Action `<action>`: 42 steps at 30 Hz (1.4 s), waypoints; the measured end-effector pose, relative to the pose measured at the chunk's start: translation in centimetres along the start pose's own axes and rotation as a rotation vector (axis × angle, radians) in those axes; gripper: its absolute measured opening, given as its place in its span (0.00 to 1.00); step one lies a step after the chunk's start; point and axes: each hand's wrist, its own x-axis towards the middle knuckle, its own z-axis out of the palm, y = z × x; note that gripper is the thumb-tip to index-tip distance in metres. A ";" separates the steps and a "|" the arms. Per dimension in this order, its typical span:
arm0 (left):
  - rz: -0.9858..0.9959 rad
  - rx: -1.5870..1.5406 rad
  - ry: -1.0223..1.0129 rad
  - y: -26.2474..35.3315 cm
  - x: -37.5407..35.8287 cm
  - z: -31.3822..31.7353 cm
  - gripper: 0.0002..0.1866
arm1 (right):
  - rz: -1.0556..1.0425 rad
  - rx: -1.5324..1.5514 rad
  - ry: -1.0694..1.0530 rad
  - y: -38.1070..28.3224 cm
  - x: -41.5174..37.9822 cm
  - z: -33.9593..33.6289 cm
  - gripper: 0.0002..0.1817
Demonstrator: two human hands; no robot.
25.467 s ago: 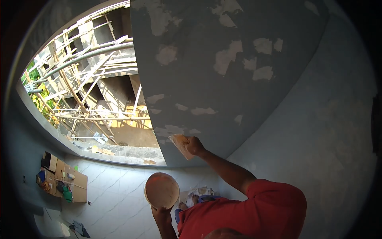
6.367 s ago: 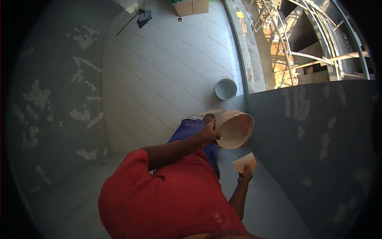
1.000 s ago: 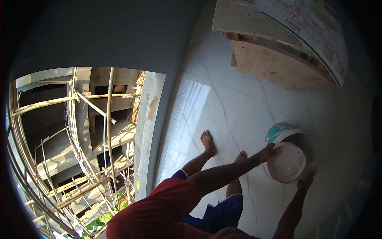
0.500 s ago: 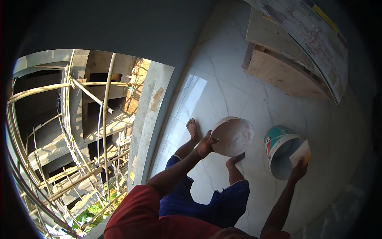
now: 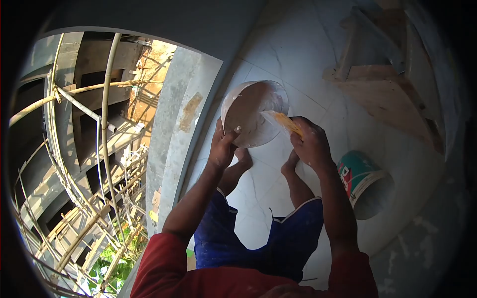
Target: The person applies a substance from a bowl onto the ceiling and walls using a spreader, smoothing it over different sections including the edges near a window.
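While the left hand (image 5: 222, 147) grips the pan (image 5: 255, 113) rim, the right hand (image 5: 310, 142) clasps the scraper (image 5: 281, 122) inside it (loading step, bucket (image 5: 365, 183) right of pan); next: lift the blade level.

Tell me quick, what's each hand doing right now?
Left hand: closed on the rim of the round pan.
Right hand: closed on the yellow scraper, its blade lying in the pan.
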 end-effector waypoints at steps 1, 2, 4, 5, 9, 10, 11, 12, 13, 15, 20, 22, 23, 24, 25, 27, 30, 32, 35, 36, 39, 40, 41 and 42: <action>-0.004 -0.011 0.001 -0.1 1.0 -0.8 0.31 | 0.004 -0.001 -0.016 0.2 1.4 0.7 0.13; 0.001 -0.018 -0.006 -0.2 2.1 -1.6 0.31 | -0.035 -0.027 -0.045 0.6 2.9 1.4 0.12; 0.040 -0.003 -0.012 -1.6 4.7 -3.5 0.32 | -0.085 -0.053 -0.064 1.9 5.7 2.8 0.11; 0.071 0.011 -0.016 -2.3 5.7 -4.3 0.32 | -0.145 -0.153 -0.117 2.8 6.7 3.6 0.12; 0.080 -0.038 -0.026 -3.7 9.3 -5.9 0.36 | -0.408 -0.483 -0.120 6.4 10.8 7.3 0.12; 0.086 0.013 -0.039 -4.0 10.2 -6.3 0.37 | -0.418 -0.488 -0.112 7.2 11.7 8.1 0.12; 0.091 0.064 -0.050 -4.5 10.9 -6.7 0.39 | -0.495 -0.537 -0.087 7.7 12.4 9.0 0.11; 0.108 0.068 -0.058 -5.1 11.7 -6.9 0.39 | -0.571 -0.589 -0.053 8.2 13.0 9.7 0.11; 0.109 0.062 -0.050 -5.5 12.5 -7.0 0.39 | -0.582 -0.597 -0.029 8.8 13.5 10.4 0.11; 0.125 0.065 -0.048 -5.9 13.6 -7.4 0.38 | -0.641 -0.654 -0.082 9.8 13.8 11.8 0.11; 0.026 0.120 -0.036 -6.2 15.0 -7.5 0.35 | -0.606 -0.675 -0.290 10.0 14.2 12.6 0.12; 0.005 0.122 -0.040 -6.2 16.1 -7.7 0.34 | -0.581 -0.650 -0.395 10.1 14.4 12.1 0.12; -0.021 0.124 -0.038 -6.4 16.4 -7.8 0.34 | -0.515 -0.637 -0.435 10.3 14.3 11.9 0.12; -0.020 0.131 -0.053 -6.5 16.9 -7.8 0.34 | -0.450 -0.628 -0.464 10.5 14.8 11.5 0.11; -0.038 0.150 -0.078 -6.8 17.3 -7.7 0.33 | -0.362 -0.473 -0.485 11.3 15.7 10.8 0.13; -0.071 0.172 -0.109 -7.3 17.5 -7.3 0.33 | -0.194 -0.157 -0.533 12.9 17.0 9.0 0.17; 0.004 0.188 -0.144 -7.2 17.7 -6.3 0.33 | 0.137 0.471 -0.619 18.6 18.8 7.9 0.20; 0.030 0.161 -0.182 -6.5 17.3 -6.1 0.34 | 0.141 0.691 -0.633 21.4 19.3 5.9 0.22; -0.031 0.236 -0.131 -5.4 15.2 -6.3 0.36 | 0.117 1.056 -0.543 24.9 20.4 3.1 0.26; -0.039 0.253 -0.138 -4.9 14.1 -6.5 0.36 | 0.087 1.186 -0.435 25.9 21.0 2.5 0.28; -0.185 0.278 -0.044 -4.0 9.8 -7.2 0.39 | 0.065 1.271 -0.215 29.4 23.0 3.0 0.29; -0.202 0.251 -0.002 -3.8 8.5 -7.5 0.40 | 0.072 1.291 -0.200 30.2 23.0 4.2 0.29; -0.184 0.223 0.036 -3.8 7.4 -8.1 0.40 | 0.115 1.303 -0.173 30.5 23.4 5.9 0.28; -0.164 0.192 0.075 -3.8 6.4 -9.0 0.40 | 0.157 1.314 -0.150 30.8 24.0 7.8 0.28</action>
